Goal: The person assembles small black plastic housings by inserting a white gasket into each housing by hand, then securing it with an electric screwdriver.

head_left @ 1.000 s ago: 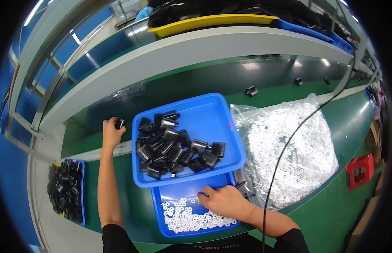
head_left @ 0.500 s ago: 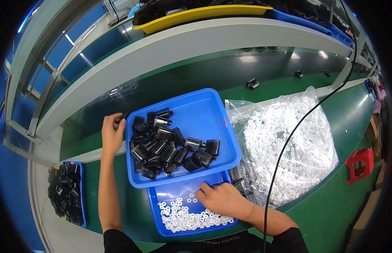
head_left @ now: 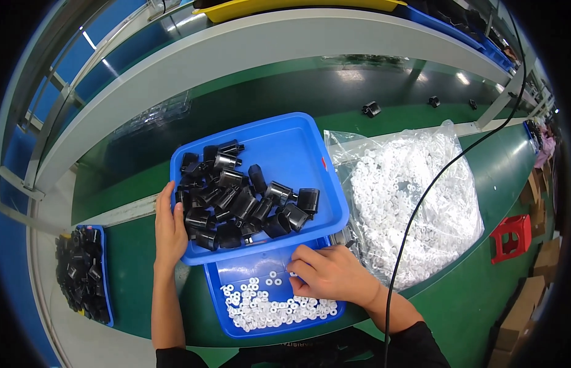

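The upper blue tray [head_left: 261,246] holds a heap of black cylindrical plastic parts [head_left: 230,196] in its left half. My left hand [head_left: 169,230] is at its left wall, the fingers along the outside and the thumb against the rim. Below and nearer to me, a second blue tray [head_left: 236,267] lies partly under the first and carries many small white washers [head_left: 261,306]. Over those washers is my right hand [head_left: 331,276], its thumb and fingers bent together in a pinch. A white washer shows at its fingertips, partly hidden by them.
To the right lies a big clear bag [head_left: 414,202] of white washers. A black cable [head_left: 414,214] hangs across it. Another blue tray [head_left: 105,276] of black parts stands at far left. Several loose black parts [head_left: 371,109] rest on the conveyor behind. A red stool [head_left: 511,239] is at right.
My left hand has come down from the upper tray's far left corner to its left wall. The right hand's fingers have drawn together over the washers. The whole view has shifted slightly.
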The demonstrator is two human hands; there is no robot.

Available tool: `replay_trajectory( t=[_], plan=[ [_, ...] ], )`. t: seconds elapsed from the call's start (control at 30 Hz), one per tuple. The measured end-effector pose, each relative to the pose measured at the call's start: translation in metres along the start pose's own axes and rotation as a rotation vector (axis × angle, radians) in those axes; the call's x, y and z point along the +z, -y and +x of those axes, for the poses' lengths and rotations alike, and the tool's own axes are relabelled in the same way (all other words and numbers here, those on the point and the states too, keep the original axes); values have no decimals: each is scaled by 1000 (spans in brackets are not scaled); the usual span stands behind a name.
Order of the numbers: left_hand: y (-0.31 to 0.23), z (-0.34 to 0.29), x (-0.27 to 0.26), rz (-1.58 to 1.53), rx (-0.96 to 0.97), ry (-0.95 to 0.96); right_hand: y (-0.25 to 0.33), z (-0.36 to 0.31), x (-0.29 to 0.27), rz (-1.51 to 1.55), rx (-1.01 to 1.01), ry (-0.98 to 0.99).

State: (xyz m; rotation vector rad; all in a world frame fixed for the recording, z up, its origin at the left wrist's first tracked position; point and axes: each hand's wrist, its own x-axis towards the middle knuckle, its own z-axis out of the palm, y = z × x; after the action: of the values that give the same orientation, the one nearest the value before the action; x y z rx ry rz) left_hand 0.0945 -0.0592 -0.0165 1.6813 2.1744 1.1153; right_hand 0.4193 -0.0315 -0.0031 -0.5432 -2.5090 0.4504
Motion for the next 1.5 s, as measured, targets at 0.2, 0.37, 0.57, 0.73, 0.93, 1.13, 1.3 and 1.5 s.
replay_trajectory(
  t=[0.2, 0.37, 0.57, 0.73, 0.93, 1.13, 1.3, 1.5],
  plan=[
    [-7, -15, -8, 7, 40, 10, -3, 0, -7, -48, 76, -15],
    [-12, -26, -12, 85, 93, 16, 1, -4, -5, -64, 73, 0],
    [-13, -23, -16, 106, 80, 54, 10, -3, -8, -53, 69, 47],
    [-25, -16, -16, 237, 122, 38, 8, 1, -5, -78, 65, 34],
    [-29, -13, -27, 321, 258, 88, 3, 2, -2, -72, 39, -49],
    [-59, -4, -19, 234, 298, 131, 0, 3, -5, -100, 37, -30],
    [-56, 2, -11, 268, 355, 232, -2, 3, -7, -33, 68, -74],
    [-61, -3, -22, 112, 168, 105, -3, 3, -12, 12, 30, -120]
  ],
)
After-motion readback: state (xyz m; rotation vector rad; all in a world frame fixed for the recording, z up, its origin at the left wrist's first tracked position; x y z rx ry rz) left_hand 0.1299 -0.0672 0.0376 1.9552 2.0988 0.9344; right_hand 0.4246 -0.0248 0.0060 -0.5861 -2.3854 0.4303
